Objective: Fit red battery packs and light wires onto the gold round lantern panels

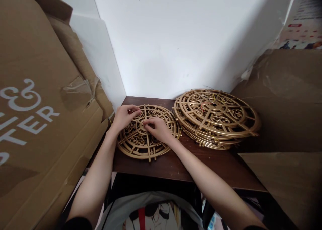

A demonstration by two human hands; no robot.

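Observation:
A round gold openwork panel (134, 152) with scrollwork and crossing bars lies flat on the dark brown table. My left hand (124, 117) is over its upper left part, thumb and fingers pinched together near a small dark red spot. Close to the panel's central ring, my right hand (159, 128) also pinches thumb against forefinger. Whatever is between the fingertips of either hand is too small to make out. Thin yellow strands show at the panel's edges.
A stack of similar gold panels (213, 121) stands on the table (173, 164) at the right, touching or nearly touching the first. Large cardboard boxes flank both sides, the left one (50, 122) printed with white letters. A white wall (161, 48) rises behind.

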